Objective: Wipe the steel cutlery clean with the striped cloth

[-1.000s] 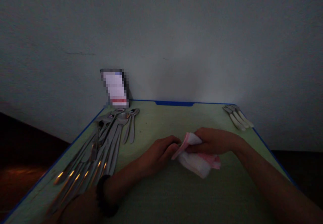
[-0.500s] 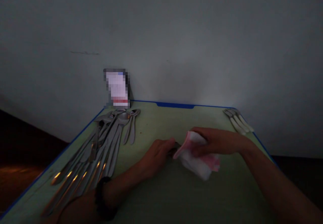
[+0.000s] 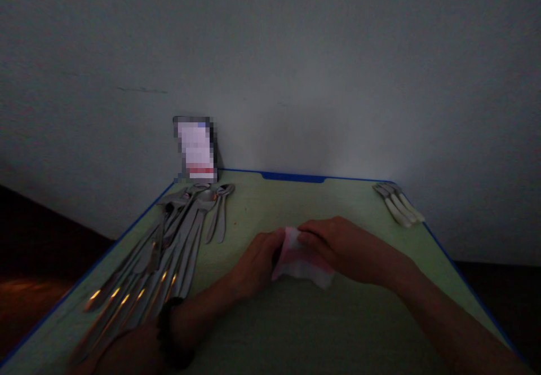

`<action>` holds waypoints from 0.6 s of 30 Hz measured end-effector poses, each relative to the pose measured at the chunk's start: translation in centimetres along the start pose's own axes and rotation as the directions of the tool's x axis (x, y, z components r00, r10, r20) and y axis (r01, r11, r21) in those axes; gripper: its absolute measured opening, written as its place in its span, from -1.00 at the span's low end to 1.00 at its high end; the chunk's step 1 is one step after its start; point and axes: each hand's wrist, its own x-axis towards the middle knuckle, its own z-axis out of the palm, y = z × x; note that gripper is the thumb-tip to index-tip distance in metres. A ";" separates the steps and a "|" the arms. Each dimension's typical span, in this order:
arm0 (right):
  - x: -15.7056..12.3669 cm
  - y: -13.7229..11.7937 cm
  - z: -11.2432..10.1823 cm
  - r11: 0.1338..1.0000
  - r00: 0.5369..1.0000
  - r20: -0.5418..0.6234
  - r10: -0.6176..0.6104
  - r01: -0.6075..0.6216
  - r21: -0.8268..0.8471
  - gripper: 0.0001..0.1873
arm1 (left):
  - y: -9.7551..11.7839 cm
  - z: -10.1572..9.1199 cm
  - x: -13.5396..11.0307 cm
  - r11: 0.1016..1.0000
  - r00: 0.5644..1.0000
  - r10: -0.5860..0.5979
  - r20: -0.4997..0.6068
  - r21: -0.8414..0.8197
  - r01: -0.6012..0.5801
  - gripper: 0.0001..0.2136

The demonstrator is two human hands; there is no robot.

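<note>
My right hand [image 3: 338, 245] is closed on a pink and white cloth [image 3: 306, 268], which hangs in loose folds over the table's middle. Right beside it is my left hand [image 3: 257, 262], fingers curled at the cloth's left edge. A slim utensil seems to run from the left hand into the cloth, but the folds and fingers hide its kind. Left of my hands lies a pile of metal cutlery [image 3: 186, 239], with spoons and long handles showing. Two small spoons [image 3: 222, 211] lie at the pile's right side.
Several white-handled forks [image 3: 399, 206] lie together at the table's far right corner. A blurred-out phone-like screen [image 3: 196, 146] leans on the wall [image 3: 338, 70] at the back left. The pale green table [image 3: 270, 200] has a blue edge.
My right hand and the cloth have moved left, up against my left hand. The cloth now covers the dark metal piece that showed between the hands. The cutlery has stayed put.
</note>
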 end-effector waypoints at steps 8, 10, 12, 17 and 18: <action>0.9 2.3 0.9 0.997 0.977 0.200 -0.075 0.076 0.002 -0.58 | 1.3 -0.3 -0.3 0.973 0.988 0.149 0.050 0.173 -0.155 -0.69; 0.9 3.2 0.2 0.994 0.960 0.263 -0.096 0.080 0.072 -0.59 | 1.5 -0.4 -0.3 0.966 0.984 0.165 0.065 0.192 -0.175 -0.72; 0.6 4.3 -0.6 0.991 0.940 0.332 -0.082 0.042 0.128 -0.59 | 1.7 -0.5 -0.3 0.964 0.985 0.165 0.057 0.202 -0.173 -0.73; -1.2 7.2 -2.5 0.941 0.913 0.381 0.149 -0.249 0.228 -0.53 | 1.2 -0.5 -0.2 0.984 0.994 0.106 0.009 0.142 -0.106 -0.64; -1.5 7.6 -2.7 0.927 0.913 0.369 0.173 -0.278 0.253 -0.51 | 1.0 -0.5 -0.2 0.989 0.996 0.087 -0.005 0.123 -0.086 -0.62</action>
